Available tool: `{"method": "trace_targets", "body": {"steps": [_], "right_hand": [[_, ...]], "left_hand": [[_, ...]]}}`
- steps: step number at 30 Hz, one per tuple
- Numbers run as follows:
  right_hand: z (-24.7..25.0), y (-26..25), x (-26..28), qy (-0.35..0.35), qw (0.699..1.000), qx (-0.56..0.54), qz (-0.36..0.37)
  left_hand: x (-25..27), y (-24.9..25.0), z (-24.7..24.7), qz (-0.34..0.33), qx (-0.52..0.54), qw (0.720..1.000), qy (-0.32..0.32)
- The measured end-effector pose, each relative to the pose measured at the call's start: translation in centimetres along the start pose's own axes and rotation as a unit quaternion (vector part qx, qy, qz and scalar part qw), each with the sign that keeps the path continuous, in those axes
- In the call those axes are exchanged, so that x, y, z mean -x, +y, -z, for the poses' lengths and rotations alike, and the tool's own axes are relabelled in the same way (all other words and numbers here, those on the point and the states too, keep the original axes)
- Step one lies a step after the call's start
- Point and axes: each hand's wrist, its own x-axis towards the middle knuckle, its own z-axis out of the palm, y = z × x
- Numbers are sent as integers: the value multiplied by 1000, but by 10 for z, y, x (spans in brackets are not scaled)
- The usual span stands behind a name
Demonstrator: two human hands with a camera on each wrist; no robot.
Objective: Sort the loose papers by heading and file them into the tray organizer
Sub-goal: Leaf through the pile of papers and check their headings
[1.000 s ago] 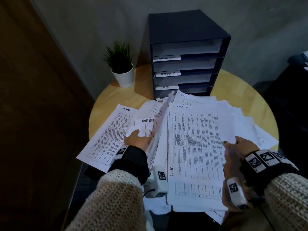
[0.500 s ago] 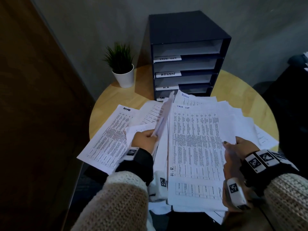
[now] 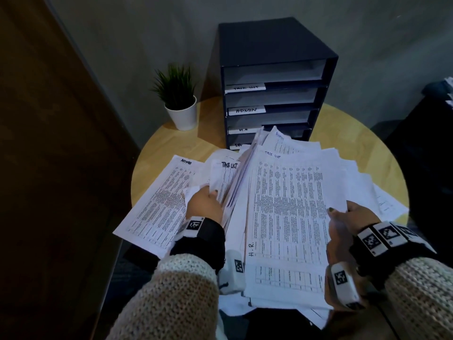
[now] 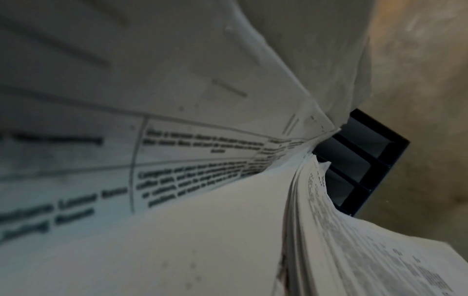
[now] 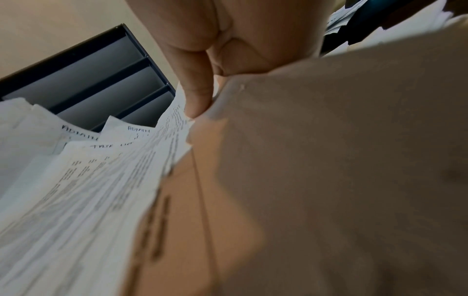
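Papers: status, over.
Left hand grips lifted sheets. Right hand pinches the main stack. Tray organizer trays look empty. Stack edge overlaps the lowest tray fronts.

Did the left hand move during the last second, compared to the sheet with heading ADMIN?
Yes. The left hand moved a little to the right and nearer the person, off the ADMIN sheet's edge, and now grips lifted papers.

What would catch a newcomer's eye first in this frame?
The big fanned heap of printed papers covering the near half of the round wooden table, gripped at its edges by the left hand and right hand. Behind it, against the wall, stands the dark tray organizer with handwritten slot labels, and a small potted plant sits to its left.
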Motion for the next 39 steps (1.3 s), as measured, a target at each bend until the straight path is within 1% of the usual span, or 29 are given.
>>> {"method": "trace_targets", "body": {"steps": [4, 7, 9, 12, 14, 19, 22, 23, 24, 26, 27, 29, 31, 34, 35, 37, 39], "right_hand": [[0, 3, -2, 15, 1000, -9, 0], [-1, 5, -1, 21, 999, -45, -1], [-1, 4, 2, 16, 998, -59, -2], [1, 1, 0, 5, 999, -40, 4], [3, 0, -1, 0, 999, -33, 3], [-1, 14, -3, 23, 992, -119, 39], [0, 14, 4, 33, 972, -226, 61], [2, 10, 11, 28, 966, -245, 72], [3, 9, 15, 24, 961, -259, 93], [6, 1, 27, 19, 945, -302, 122], [8, -1, 29, 13, 937, -328, 120], [10, -2, 28, -13, 922, -372, 110], [12, -1, 28, -33, 925, -360, 114], [10, 6, 20, -48, 944, -311, 100], [8, 5, 19, -58, 945, -304, 101], [3, 6, 16, -74, 939, -323, 96], [-3, 4, 16, -88, 937, -323, 101]], "left_hand": [[4, 11, 10, -21, 59, 996, 70], [9, 23, 25, -40, 110, 987, 113], [11, 30, 36, -90, 114, 978, 147], [17, 46, 56, -161, 123, 960, 194], [22, 59, 69, -210, 162, 944, 198], [42, 97, 93, -341, 232, 887, 206], [51, 117, 100, -375, 288, 851, 228], [52, 120, 101, -375, 301, 844, 237], [50, 123, 100, -371, 306, 843, 241], [46, 123, 94, -352, 313, 853, 223], [41, 120, 89, -333, 313, 865, 206], [32, 110, 74, -279, 292, 898, 177], [24, 93, 55, -224, 258, 927, 152], [18, 69, 28, -154, 203, 960, 114], [16, 63, 23, -133, 178, 970, 102], [12, 54, 12, -97, 155, 981, 64], [10, 49, 5, -71, 148, 986, 29]]}}
